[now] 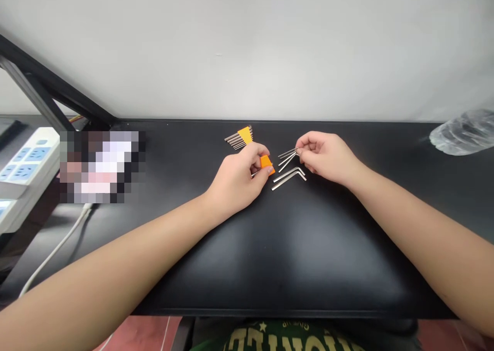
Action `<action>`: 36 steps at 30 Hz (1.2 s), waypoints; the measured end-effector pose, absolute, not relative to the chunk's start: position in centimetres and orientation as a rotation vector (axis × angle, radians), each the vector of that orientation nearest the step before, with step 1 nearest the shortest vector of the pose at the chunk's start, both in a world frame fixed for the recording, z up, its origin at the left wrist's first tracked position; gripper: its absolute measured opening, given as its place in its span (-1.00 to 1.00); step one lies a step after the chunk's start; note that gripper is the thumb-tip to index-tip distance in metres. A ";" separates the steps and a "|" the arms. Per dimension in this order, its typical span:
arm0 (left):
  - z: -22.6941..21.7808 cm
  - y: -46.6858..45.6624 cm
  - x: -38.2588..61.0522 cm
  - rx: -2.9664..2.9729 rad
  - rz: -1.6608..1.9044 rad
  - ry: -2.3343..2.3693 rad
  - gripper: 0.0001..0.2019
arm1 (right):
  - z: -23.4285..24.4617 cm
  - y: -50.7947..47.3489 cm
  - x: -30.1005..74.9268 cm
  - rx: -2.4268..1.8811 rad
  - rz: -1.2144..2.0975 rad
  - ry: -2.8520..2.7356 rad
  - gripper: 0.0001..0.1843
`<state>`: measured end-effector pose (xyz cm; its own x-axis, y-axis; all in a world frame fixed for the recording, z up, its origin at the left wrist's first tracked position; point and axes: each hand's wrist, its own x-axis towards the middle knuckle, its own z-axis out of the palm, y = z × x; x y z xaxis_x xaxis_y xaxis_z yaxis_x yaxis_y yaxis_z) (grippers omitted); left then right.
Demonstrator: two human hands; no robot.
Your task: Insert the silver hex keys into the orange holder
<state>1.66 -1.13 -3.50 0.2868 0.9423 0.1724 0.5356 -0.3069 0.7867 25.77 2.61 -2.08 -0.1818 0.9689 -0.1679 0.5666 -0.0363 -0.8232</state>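
Observation:
My left hand (241,178) is closed around an orange hex key holder (266,164), gripping it between thumb and fingers. Just behind that hand, a yellow holder (245,135) with several hex keys in it lies on the black table (270,268). Across from it, my right hand (324,155) pinches thin metal hex keys (287,158) by their near ends, and their tips point left toward the orange holder. Two loose L-shaped hex keys (289,176) rest on the table between the hands. How many keys sit in the orange holder is hidden by my fingers.
A pixelated device (102,165) with a white cable (57,250) is on the left, near a white power strip (29,165). A dark metal frame (42,93) rises there. On the right lies a clear plastic bottle or wrapped item (463,133). A pale wall (247,52) borders the far edge.

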 end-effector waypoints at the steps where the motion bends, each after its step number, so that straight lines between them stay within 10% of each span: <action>1: -3.5 -1.1 1.5 1.944 0.862 1.325 -0.79 | -2.0 2.6 25.9 -1.624 1.074 -1.842 -0.92; 21: -3.5 -1.1 1.3 1.901 0.861 1.260 -0.78 | -0.7 1.9 25.9 -1.603 0.684 -2.122 -0.87; 28: -3.2 -1.7 1.7 1.886 0.887 1.096 -0.84 | -0.3 -0.4 23.6 -1.233 1.347 -1.964 -0.85; 36: -3.3 -0.6 0.4 1.955 0.989 1.236 -0.88 | -0.8 1.3 24.8 -1.470 1.384 -1.693 -0.89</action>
